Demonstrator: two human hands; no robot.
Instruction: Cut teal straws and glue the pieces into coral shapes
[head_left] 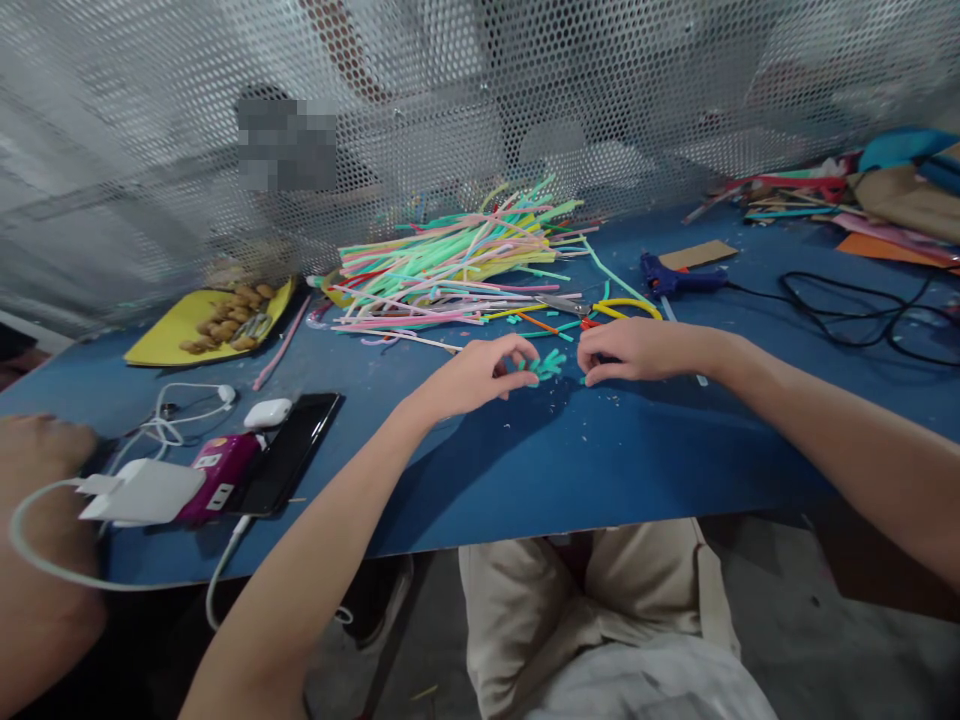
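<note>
My left hand (484,375) is curled, thumb and fingertips around a bunch of short teal pipe cleaner pieces (551,364) just above the blue table. Across a small gap, my right hand (622,350) is pinched low over the tabletop. A tiny teal bit (582,380) shows at its fingertips, partly hidden. Behind the right hand lie scissors (628,304) with yellow and orange handles, blades pointing left. An orange pipe cleaner piece (538,323) and several small teal cuttings rest near the blades.
A large heap of pastel pipe cleaners (450,255) lies against the perforated metal screen (600,90). On the right is a blue glue gun (682,277) with a black cord. A yellow tray (169,330), a phone (292,450), chargers and another person's arm (45,520) are left.
</note>
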